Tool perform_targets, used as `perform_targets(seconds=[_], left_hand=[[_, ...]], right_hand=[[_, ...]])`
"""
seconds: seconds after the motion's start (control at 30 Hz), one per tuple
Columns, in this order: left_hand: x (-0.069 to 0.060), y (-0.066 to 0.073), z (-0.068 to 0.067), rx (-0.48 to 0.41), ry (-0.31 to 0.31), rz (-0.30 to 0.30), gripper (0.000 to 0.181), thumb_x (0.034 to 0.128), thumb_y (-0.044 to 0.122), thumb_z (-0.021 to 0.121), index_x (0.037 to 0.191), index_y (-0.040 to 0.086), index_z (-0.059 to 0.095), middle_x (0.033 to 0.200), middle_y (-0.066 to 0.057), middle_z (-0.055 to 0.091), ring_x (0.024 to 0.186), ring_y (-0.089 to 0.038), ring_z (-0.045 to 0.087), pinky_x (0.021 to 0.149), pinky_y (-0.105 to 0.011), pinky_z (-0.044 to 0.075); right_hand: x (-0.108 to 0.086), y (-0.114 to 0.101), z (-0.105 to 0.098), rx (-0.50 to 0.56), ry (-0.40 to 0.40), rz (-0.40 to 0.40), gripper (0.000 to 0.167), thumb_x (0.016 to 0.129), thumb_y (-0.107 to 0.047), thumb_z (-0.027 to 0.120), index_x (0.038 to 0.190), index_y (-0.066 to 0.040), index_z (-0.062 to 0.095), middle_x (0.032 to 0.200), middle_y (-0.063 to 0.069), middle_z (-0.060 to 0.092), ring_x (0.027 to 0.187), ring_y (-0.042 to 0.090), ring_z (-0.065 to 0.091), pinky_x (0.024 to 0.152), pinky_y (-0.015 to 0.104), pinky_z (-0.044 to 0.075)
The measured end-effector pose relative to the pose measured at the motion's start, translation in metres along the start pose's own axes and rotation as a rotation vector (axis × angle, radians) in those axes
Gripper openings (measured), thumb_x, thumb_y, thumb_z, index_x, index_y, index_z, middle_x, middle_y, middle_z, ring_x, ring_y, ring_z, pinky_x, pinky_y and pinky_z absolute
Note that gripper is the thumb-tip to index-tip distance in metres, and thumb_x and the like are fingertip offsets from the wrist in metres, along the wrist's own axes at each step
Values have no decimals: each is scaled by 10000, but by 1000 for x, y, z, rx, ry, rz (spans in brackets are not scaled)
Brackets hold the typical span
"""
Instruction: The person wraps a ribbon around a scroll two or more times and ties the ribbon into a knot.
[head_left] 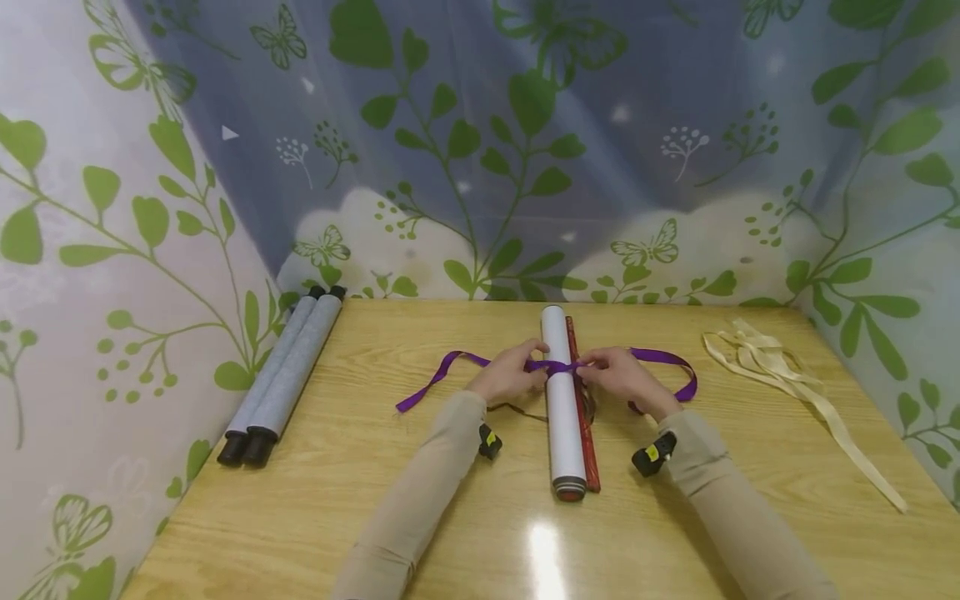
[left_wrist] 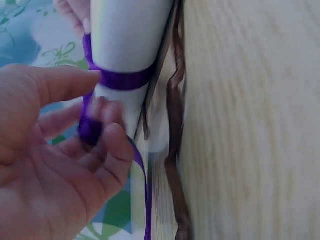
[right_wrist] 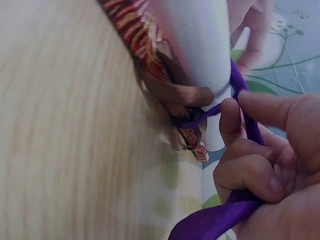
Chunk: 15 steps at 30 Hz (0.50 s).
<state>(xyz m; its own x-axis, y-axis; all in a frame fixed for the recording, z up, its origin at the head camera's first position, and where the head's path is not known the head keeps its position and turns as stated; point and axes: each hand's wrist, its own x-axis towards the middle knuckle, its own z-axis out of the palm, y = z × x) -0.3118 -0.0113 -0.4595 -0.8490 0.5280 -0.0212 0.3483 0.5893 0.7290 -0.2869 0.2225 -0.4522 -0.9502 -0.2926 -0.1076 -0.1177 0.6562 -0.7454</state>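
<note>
Purple ribbon (head_left: 557,367) wraps the white roll (head_left: 564,425) around its middle, a crossing or knot sitting on top. Roll lies lengthwise on the table (head_left: 345,483), centre, between both hands. Near end of the roll: dark bands, red centre.

Left hand (head_left: 512,373): fingers curled in on the ribbon just left of the roll, thumb tip up against the wrap. Fingertips blurred in the left wrist view, so exact contact unclear.

Right hand (head_left: 626,377): thumb and index pinch the ribbon just right of the crossing, other fingers curled, ribbon running through them. One loose ribbon tail trails out past each hand onto the table.

Red patterned stick (head_left: 588,450) runs along the right side of the white roll, thinner, gold-toned markings in the right wrist view. Brown ribbon (left_wrist: 175,115) loops at that stick; another stretch lies on the table left of the roll.

Table left: two grey rolls (head_left: 302,367), black ends, side by side. Table right: cream ribbon (head_left: 842,427), bunched at the far end, one tail toward the near edge.
</note>
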Motion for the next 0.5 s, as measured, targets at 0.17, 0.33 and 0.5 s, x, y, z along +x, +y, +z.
perform_targets(seconds=[0.17, 0.33, 0.5], left_hand=[[-2, -5, -10, 31, 37, 43, 229, 1015, 208, 535, 1139, 99, 693, 1108, -68, 688, 993, -180, 613, 881, -318, 495], [-5, -11, -18, 73, 26, 26, 273, 1033, 225, 505, 1162, 76, 694, 1127, -77, 692, 942, -163, 600, 848, -317, 496], [-7, -16, -21, 73, 29, 8, 261, 1029, 227, 515, 1141, 89, 706, 1110, -72, 699, 901, -154, 588, 813, -306, 487]], right_hand=[[-1, 3, -6, 72, -52, 16, 310, 997, -212, 565, 1238, -35, 646, 1133, 166, 665, 1035, 270, 591, 858, 364, 473], [-4, 4, -6, 90, -73, 34, 313, 1020, -187, 520, 1222, 20, 640, 1117, 173, 670, 1038, 256, 572, 886, 378, 458], [-3, 0, -1, 60, -80, 23, 254, 1032, -135, 463, 1008, 25, 659, 819, 89, 619, 703, 163, 451, 668, 280, 366]])
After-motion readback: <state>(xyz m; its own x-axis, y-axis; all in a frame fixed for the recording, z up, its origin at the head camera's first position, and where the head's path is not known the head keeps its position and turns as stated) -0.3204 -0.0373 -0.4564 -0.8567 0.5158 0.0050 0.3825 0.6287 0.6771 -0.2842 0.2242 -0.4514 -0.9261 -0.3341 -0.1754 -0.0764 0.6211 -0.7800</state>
